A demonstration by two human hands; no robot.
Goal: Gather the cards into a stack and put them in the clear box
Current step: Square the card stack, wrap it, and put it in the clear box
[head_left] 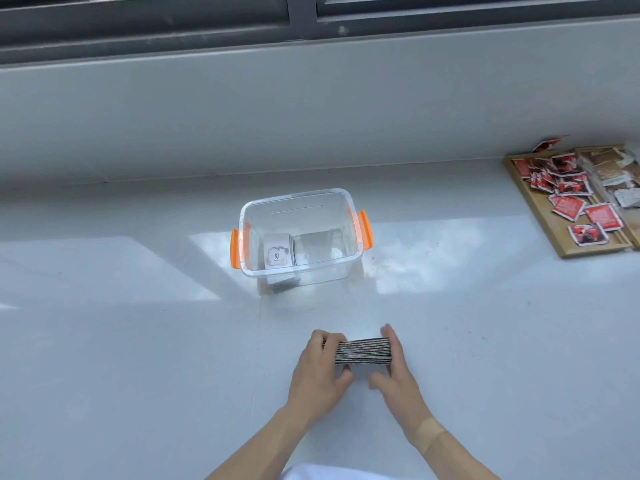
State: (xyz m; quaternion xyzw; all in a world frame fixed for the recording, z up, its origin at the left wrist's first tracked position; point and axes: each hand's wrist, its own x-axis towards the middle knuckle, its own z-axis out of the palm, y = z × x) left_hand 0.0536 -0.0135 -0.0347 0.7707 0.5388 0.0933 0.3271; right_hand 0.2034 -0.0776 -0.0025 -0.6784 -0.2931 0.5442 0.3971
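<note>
A stack of cards (363, 350) stands on edge on the grey counter, its striped edges facing up. My left hand (320, 370) presses against its left end and my right hand (394, 367) against its right end, squeezing the stack between them. Farther back, the clear box (341, 265) with orange side clips stands open. Inside it, at the left, lies a small pile of cards (278, 254) whose top card reads "love".
A wooden tray (550, 216) at the right edge holds several red sachets and some pale packets. One red sachet (547, 144) lies just behind it. A grey wall and a dark window frame rise behind the counter.
</note>
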